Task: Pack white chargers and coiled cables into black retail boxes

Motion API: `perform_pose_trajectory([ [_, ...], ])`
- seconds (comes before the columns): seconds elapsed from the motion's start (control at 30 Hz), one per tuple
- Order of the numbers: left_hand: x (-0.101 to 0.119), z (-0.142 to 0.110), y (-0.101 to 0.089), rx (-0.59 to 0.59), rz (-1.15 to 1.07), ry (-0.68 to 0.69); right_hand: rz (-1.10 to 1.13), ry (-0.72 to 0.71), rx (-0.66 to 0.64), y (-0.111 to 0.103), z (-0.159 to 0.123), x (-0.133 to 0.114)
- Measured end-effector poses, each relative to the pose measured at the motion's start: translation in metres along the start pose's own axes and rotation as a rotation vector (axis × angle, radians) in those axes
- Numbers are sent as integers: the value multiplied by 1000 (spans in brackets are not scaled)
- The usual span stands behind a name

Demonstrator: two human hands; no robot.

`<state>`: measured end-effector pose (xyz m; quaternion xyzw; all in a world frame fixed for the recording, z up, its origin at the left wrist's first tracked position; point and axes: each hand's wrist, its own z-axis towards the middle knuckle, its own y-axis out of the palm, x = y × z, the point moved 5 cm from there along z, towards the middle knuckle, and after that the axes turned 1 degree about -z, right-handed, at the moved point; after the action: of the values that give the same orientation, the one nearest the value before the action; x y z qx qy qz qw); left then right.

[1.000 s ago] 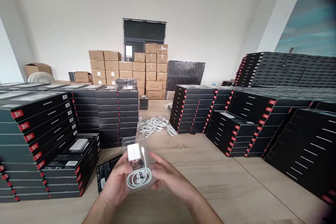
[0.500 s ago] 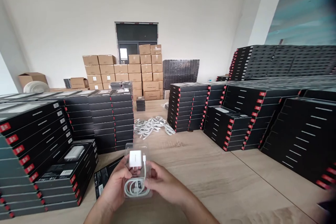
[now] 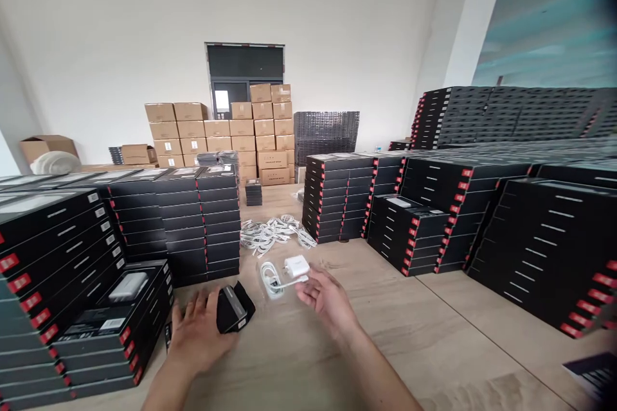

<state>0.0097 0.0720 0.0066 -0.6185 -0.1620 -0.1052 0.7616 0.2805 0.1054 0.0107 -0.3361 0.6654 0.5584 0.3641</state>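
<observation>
My right hand holds the right end of a clear plastic tray above the table. In the tray sit a white charger plug and a coiled white cable. My left hand is wrapped over a black box, its fingers across the far side. The box's near right end faces me with dark flaps standing out, and much of its body is hidden by the hand. The tray and the box are apart.
Stacked black boxes line the left, with a lower stack close to my left hand. More black stacks stand at the right. Loose white cables lie ahead on the wooden table. Brown cartons rise behind.
My right hand has carried the tray right and forward, turning it sideways. My left hand has let go of the tray, moved left and taken hold of the black box, which is now raised.
</observation>
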Motion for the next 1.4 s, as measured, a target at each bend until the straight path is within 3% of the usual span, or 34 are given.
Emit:
perform_pose_trajectory([
  [0.1, 7, -4, 5, -47, 67, 84, 91, -9, -23, 8, -4, 10],
  [0.2, 23, -10, -9, 100, 11, 189, 126, -72, -56, 19, -9, 16],
  [0.33, 35, -15, -27, 252, -14, 233, 7, -190, -28, 22, -14, 10],
  [0.5, 34, -15, -31, 381, -34, 230, -154, -140, -108, 26, -20, -1],
  [0.67, 32, -14, -31, 349, -215, 215, -164, -137, -202, 37, -31, -8],
  [0.83, 27, -16, -41, 199, -598, 91, -180, -256, -209, 48, -45, -17],
  [0.93, 23, -17, -50, 152, -661, 69, -228, -352, -185, 52, -54, -24],
  [1.03, 17, -15, -60, 246, -524, 76, -275, -445, -129, 52, -63, -32],
  [1.13, 11, -13, -66, 353, -416, 23, -312, -483, -164, 54, -70, -35],
  [1.4, 10, -18, -76, 448, -483, 8, -353, -505, -279, 65, -81, -27],
])
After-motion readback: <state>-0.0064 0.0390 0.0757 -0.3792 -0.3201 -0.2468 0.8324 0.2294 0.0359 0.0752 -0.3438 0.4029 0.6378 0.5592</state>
